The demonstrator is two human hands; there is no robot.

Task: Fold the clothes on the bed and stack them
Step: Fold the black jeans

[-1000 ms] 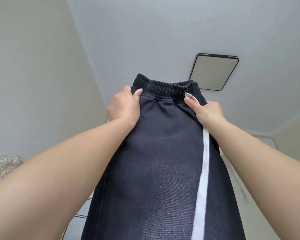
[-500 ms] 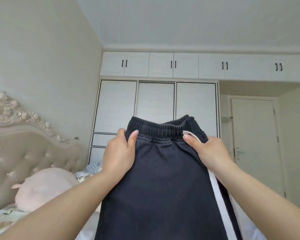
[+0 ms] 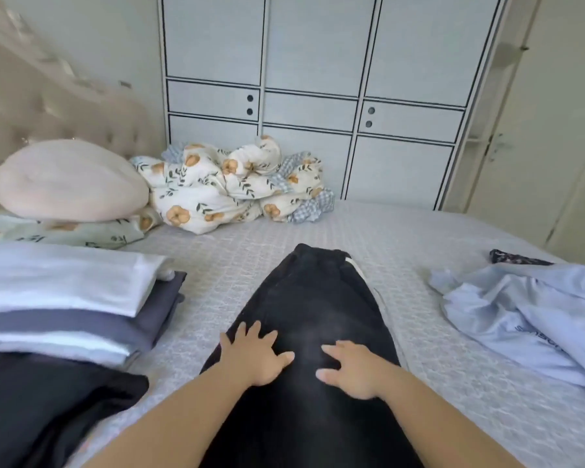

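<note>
Dark trousers with a white side stripe (image 3: pixel 313 292) lie lengthwise on the grey bed (image 3: pixel 419 238), waistband at the far end. My left hand (image 3: pixel 255 354) rests flat on the cloth with fingers spread. My right hand (image 3: pixel 352 368) presses the cloth beside it, fingers also apart. A stack of folded clothes (image 3: pixel 65 298), white on top of grey and dark layers, sits at the left. A crumpled pale blue shirt (image 3: pixel 520 309) lies at the right, unfolded.
A floral quilt (image 3: pixel 230 184) is bunched at the far side of the bed next to a pink pillow (image 3: pixel 68 180) and the tufted headboard (image 3: pixel 48 109). White wardrobe doors (image 3: pixel 311 96) stand behind the bed. A dark patterned garment (image 3: pixel 514 257) peeks out behind the shirt.
The trousers were held up by the waistband in both hands; now they lie flat on the bed. Both hands have let go and rest open lower on the cloth. The view has tilted down.
</note>
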